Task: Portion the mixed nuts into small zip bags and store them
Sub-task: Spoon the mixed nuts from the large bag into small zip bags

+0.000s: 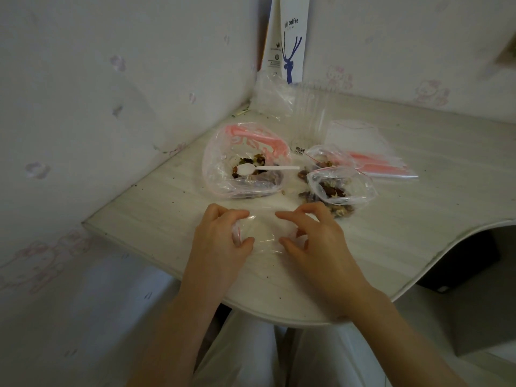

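A: What are the hands doing?

B: The left hand and the right hand each pinch one side of an empty small zip bag lying on the surface, apparently working its mouth open.

A: And the nuts?

B: Just beyond the left hand, in the big open bag, with a white spoon resting in it. Beyond the right hand sit filled small bags, one still gaping, with a few loose nuts beside them.

A: What might go wrong?

B: I'd judge the thin film may slip from the fingertips and fall shut, so a spoonful lands on the surface. A reach forward could also knock the gaping bag and scatter its nuts.
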